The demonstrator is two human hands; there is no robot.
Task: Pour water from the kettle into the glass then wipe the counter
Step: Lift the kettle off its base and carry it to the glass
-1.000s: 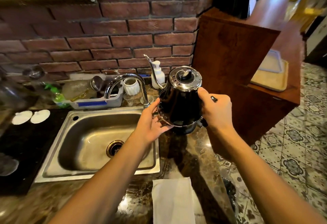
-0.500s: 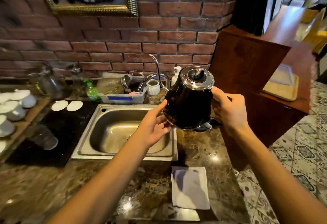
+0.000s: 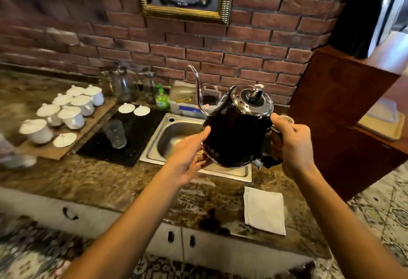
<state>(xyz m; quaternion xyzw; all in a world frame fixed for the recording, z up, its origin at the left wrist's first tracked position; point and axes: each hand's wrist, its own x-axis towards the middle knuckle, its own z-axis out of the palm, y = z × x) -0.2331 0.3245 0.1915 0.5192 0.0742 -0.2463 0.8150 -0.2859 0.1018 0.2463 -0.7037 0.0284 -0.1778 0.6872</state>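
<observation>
A black gooseneck kettle [image 3: 237, 133] with a chrome lid hangs in the air above the right part of the steel sink [image 3: 176, 137]. My right hand [image 3: 293, 146] grips its handle at the right. My left hand [image 3: 189, 159] supports the kettle's lower left side with straight fingers. The thin spout points up and left. A clear glass [image 3: 116, 133] stands on a black mat [image 3: 132, 137] left of the sink, well apart from the kettle. A folded white cloth [image 3: 263, 209] lies on the marble counter [image 3: 99, 181] near its front edge, below my right arm.
White lidded cups [image 3: 72, 111] crowd a board at the left. Glass jars [image 3: 125, 84], a green bottle [image 3: 162, 99] and a plastic tub [image 3: 187, 104] line the brick wall behind the sink. A wooden cabinet [image 3: 344, 113] rises close at the right.
The kettle came up off the counter and shifted left over the sink, both hands staying on it. The view swung left, bringing the glass, mat and cups into sight.
</observation>
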